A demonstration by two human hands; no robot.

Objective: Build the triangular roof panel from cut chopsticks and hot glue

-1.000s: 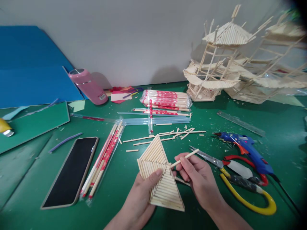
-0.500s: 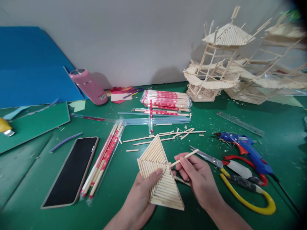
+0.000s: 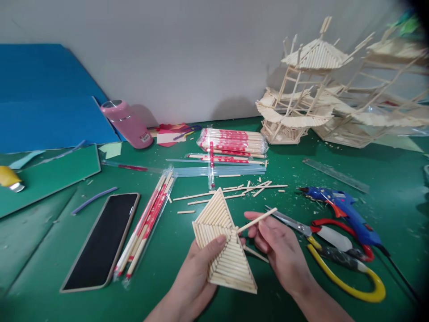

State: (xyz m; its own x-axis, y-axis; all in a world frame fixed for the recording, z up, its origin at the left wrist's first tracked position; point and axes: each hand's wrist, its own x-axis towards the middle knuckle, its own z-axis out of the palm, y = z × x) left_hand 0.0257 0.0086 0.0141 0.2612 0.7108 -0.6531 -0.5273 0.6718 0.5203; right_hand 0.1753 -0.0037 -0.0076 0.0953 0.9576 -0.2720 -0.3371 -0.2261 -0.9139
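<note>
A fan-like panel of glued wooden sticks [image 3: 231, 264] is gripped by my left hand [image 3: 197, 273], the thumb pressed on its front and the other fingers behind. From the panel's centre a single stick [image 3: 257, 220] juts out to the upper right. My right hand [image 3: 281, 250] is just beside this stick, with thumb and forefinger parted around it; whether a finger still touches it is hard to tell. Another stick [image 3: 256, 254] slants out lower down, passing toward my right palm. Loose cut sticks [image 3: 231, 190] lie just beyond the panel.
To the right are scissors [image 3: 295, 223], a blue glue gun [image 3: 345, 208], a cutter with yellow handles [image 3: 375, 286] and a clear ruler [image 3: 335, 174]. A phone [image 3: 100, 246] and wrapped chopsticks [image 3: 147, 228] lie left. Behind stand a pink bottle [image 3: 129, 125] and a stick-built pagoda model [image 3: 298, 116].
My right thumb and forefinger have come apart from their pinch on the jutting stick, which stays in place on the panel. My left hand keeps its hold.
</note>
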